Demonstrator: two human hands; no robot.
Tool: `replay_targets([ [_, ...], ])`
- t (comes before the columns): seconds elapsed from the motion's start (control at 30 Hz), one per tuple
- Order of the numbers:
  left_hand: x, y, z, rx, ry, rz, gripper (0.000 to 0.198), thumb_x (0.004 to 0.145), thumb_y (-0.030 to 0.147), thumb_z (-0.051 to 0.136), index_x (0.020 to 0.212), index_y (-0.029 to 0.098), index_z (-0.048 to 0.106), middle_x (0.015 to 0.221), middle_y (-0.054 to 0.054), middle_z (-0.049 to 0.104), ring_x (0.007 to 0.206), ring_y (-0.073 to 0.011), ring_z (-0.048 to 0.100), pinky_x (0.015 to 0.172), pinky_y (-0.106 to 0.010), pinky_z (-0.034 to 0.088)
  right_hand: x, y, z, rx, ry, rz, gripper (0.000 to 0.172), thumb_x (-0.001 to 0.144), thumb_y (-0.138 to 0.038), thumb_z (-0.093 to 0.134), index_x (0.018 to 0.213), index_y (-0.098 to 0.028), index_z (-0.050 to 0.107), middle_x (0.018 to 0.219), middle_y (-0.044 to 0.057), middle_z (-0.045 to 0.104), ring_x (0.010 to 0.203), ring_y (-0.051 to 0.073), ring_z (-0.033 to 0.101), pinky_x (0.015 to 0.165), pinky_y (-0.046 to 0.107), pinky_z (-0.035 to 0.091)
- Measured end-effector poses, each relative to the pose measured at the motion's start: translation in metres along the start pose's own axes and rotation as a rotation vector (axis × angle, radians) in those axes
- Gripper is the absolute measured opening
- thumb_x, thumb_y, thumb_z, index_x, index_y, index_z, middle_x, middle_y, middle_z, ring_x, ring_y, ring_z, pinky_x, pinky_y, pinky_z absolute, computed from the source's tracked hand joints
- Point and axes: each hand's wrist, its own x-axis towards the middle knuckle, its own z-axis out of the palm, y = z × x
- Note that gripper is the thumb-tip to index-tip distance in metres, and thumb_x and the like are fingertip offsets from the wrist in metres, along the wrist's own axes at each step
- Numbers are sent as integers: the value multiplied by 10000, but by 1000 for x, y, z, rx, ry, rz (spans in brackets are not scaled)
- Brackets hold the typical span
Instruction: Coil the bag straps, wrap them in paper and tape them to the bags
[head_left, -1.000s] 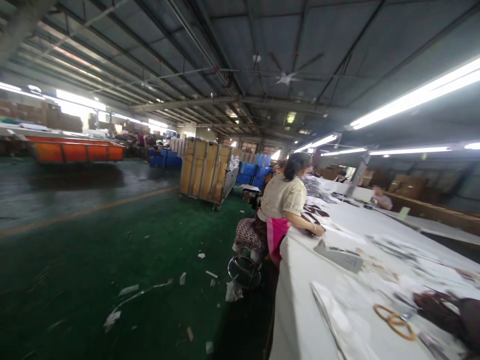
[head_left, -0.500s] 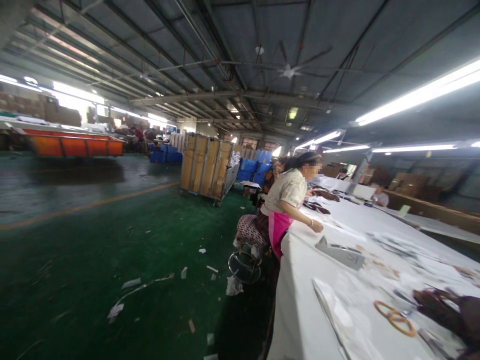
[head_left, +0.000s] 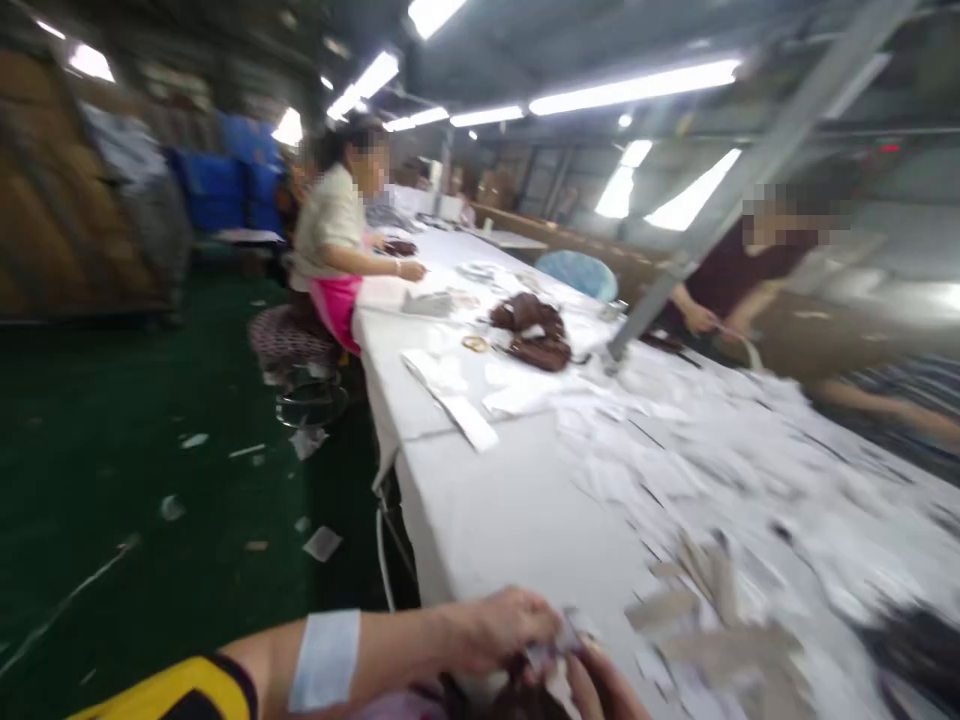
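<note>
My left hand [head_left: 510, 628] reaches in from the bottom edge, fingers closed on a small pale grey-white piece [head_left: 559, 640], its kind blurred. A white patch [head_left: 324, 660] is stuck on the forearm above a yellow and black sleeve [head_left: 180, 690]. My right hand [head_left: 604, 685], partly cut off by the lower edge, meets the left one at the same piece with bent fingers. Something dark brown [head_left: 529, 698] hangs just beneath both hands, mostly out of view. Beside them on the right, grey-beige scraps [head_left: 731, 650] lie on the white table [head_left: 480, 510].
White pieces [head_left: 720, 460] cover the table's right side. Farther up are a dark brown bundle [head_left: 536, 330], ring-shaped handles [head_left: 475, 344] and a folded white strip [head_left: 465, 415]. One co-worker [head_left: 330, 230] leans at the left edge; another person [head_left: 742, 270] works across, behind a slanted post [head_left: 720, 210].
My view has swung right and down along the table. Both my hands have come into view at the bottom, closed on the pale piece. The co-worker across the table now shows too.
</note>
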Motion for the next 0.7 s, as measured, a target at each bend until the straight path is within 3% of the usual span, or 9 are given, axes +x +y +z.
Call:
replay_targets([
  [0.03,4,-7,3,-74,-22,-103,437,904,545,444,845,134,579,591,10,536,420,-82,446,407,-214,357,-13,5,-10,-18,-1,49,327,742,-588,629,890,-309,712,913,61,716,828,265,675,665,380,564],
  [0.07,7,-12,4,-119,-55,-145,435,873,562,492,848,135,570,588,4,551,420,-83,452,404,-208,331,-23,8,-17,8,-90,80,327,762,-550,608,846,-255,719,855,64,723,811,260,675,721,376,557],
  [0.17,6,-15,2,-234,-139,-160,453,805,574,594,911,133,575,694,-25,615,487,-82,496,466,-199,361,-37,5,-23,46,-158,82,286,836,-427,540,887,-184,682,838,58,713,792,217,658,754,316,526],
  [0.27,-2,-14,-1,-346,-153,-167,435,768,519,676,947,129,603,818,-39,620,573,-82,534,549,-199,404,-42,-7,-18,-40,-84,-12,222,862,-349,519,872,-180,662,814,51,698,750,187,639,720,281,504],
  [0.4,-10,-19,3,-415,-59,-181,442,744,507,709,912,104,642,713,-18,582,513,-59,483,509,-178,357,-48,-9,-7,-163,44,-103,183,866,-293,525,876,-190,675,823,56,707,766,187,652,744,282,496],
  [0.47,-14,-21,6,-424,-19,-157,426,743,499,713,869,96,655,667,-14,573,493,-53,451,490,-175,333,-49,-2,-4,-200,149,-100,202,867,-298,526,899,-182,688,843,70,718,777,197,666,754,295,503],
  [0.63,-20,-24,15,-438,153,-65,436,746,524,696,780,93,649,579,-10,560,495,-69,438,482,-184,342,-62,7,-2,-237,652,72,348,896,-380,473,958,-124,698,927,148,720,864,260,674,808,375,506],
  [0.7,-21,-25,19,-453,245,-45,431,730,528,707,784,107,632,572,9,547,482,-66,433,465,-180,342,-75,0,4,-151,707,112,340,881,-393,515,1025,-138,688,975,139,718,900,257,672,831,372,507],
])
